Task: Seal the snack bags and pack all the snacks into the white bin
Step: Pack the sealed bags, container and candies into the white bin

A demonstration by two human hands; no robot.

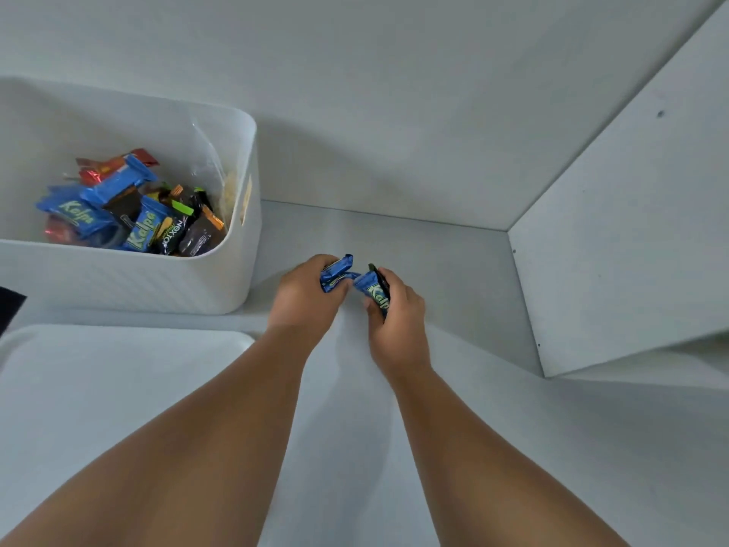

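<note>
My left hand (305, 298) grips a small blue snack packet (336, 272) just above the white table, right of the white bin (118, 278). My right hand (398, 309) holds another blue Kelpo packet (372, 292) together with a dark packet (382, 275) behind it. The two hands are close together, and the blue packets nearly touch. Inside the bin lie several snacks (134, 211): blue, black and red packets, plus a clear plastic bag (215, 167) leaning on its right wall.
A white tray or lid (118, 388) lies flat at the front left, below the bin. White walls close off the back, and a white panel (631, 230) stands at the right. A dark object (10, 309) shows at the left edge.
</note>
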